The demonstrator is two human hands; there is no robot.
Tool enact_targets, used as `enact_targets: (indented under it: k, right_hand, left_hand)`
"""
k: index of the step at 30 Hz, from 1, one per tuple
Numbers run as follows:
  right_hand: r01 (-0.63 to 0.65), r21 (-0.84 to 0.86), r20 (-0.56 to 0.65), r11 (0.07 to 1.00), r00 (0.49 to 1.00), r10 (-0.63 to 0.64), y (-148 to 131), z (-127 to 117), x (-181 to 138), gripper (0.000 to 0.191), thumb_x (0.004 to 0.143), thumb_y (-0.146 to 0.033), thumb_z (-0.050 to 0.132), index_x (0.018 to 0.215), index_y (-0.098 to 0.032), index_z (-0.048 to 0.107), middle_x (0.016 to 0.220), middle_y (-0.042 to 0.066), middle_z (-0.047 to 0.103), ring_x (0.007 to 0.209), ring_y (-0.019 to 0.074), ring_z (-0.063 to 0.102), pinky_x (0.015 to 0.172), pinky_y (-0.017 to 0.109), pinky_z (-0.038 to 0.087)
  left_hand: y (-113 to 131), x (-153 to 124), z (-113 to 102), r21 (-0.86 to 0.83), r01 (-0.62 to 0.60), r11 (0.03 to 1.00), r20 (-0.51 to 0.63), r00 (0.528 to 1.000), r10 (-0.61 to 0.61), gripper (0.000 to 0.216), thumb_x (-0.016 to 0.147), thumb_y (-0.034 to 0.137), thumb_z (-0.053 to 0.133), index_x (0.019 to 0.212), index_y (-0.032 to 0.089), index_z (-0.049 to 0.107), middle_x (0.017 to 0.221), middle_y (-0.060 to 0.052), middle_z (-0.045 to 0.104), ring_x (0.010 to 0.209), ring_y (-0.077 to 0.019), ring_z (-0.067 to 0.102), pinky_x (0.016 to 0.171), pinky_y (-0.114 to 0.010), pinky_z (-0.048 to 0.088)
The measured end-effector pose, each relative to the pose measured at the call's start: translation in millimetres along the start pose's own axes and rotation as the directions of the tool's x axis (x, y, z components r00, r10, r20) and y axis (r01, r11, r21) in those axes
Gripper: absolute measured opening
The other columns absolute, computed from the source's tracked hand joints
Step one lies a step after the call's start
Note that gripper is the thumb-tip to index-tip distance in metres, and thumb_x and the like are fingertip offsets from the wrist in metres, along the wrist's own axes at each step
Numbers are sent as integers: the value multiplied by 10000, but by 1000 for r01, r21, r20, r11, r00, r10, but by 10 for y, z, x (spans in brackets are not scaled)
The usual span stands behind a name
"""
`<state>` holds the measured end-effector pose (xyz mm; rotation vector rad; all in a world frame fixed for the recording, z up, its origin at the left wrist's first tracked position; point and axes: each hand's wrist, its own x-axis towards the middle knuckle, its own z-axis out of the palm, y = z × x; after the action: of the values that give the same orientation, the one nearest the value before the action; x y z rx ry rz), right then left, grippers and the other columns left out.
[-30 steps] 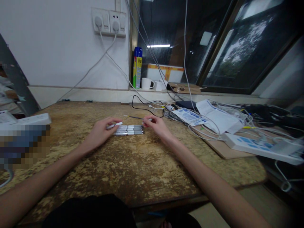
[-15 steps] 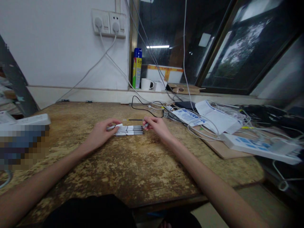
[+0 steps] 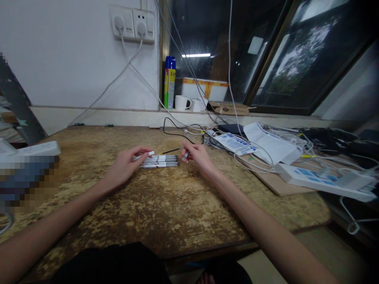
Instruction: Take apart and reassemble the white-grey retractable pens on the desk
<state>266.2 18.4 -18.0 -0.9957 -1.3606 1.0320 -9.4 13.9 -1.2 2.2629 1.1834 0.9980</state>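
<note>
My left hand [image 3: 130, 159] is closed around a white-and-grey pen barrel [image 3: 151, 153], whose white end sticks out past the fingertips. My right hand [image 3: 197, 156] pinches a thin dark pen refill [image 3: 171, 150] that slants leftward, its yellowish end close to the barrel. A short grey pen piece [image 3: 186, 155] also shows among the right fingers. Just below, between both hands, several white-and-grey pens [image 3: 161, 162] lie side by side on the worn wooden table [image 3: 154, 205], with their dark tips to the right. Part of the barrel is hidden by the left fingers.
Tangled cables, papers [image 3: 235, 144] and a white power strip [image 3: 322, 183] crowd the table's right side. A black cable [image 3: 177, 135] loops behind the hands. On the sill stand a spray can [image 3: 169, 83] and a white mug [image 3: 182, 102]. Another white power strip [image 3: 41, 149] is at left.
The refill has gone from nearly level to tilted, its right end raised in my right hand. My right hand has shifted slightly right, and the left-held barrel now angles up more.
</note>
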Motion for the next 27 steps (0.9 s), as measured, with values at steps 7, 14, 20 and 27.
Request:
enact_targets:
  k: [7, 14, 20, 27]
  right_hand:
    - [-16, -3, 28, 1000, 999, 16, -17, 37, -18, 482, 888, -591, 653, 641, -178, 659, 578, 14, 619, 523, 118, 534, 557, 253, 437]
    - [-28, -16, 52, 999, 998, 29, -7, 61, -23, 211, 836, -398, 761, 827, -189, 733, 776, 34, 728, 714, 160, 663, 730, 294, 550]
    - [1, -40, -11, 999, 1000, -2, -20, 42, -12, 193, 792, -342, 792, 897, -187, 746, 735, 20, 716, 711, 166, 664, 694, 301, 567]
    - [8, -49, -52, 999, 999, -10, -63, 30, -22, 200, 786, -333, 788, 914, -183, 753, 780, 40, 733, 744, 175, 671, 681, 295, 551]
  left_hand:
    - [7, 6, 4, -3, 8, 1000, -33, 999, -8, 379, 1014, 508, 550, 1207, 245, 744, 1199, -69, 768, 1071, -278, 695, 997, -422, 516]
    - [-20, 7, 6, 13, 43, 999, -70, 997, -42, 377, 971, 501, 625, 1207, 227, 734, 1199, -81, 764, 1083, -282, 696, 998, -428, 523]
    - [-21, 18, -6, 28, 35, 999, -82, 996, -32, 352, 959, 494, 632, 1166, 235, 752, 1200, -77, 768, 1059, -278, 702, 1001, -433, 522]
    - [21, 23, -13, 29, 44, 999, -109, 993, -41, 311, 948, 479, 647, 1136, 261, 766, 1177, -66, 778, 1020, -279, 713, 988, -456, 530]
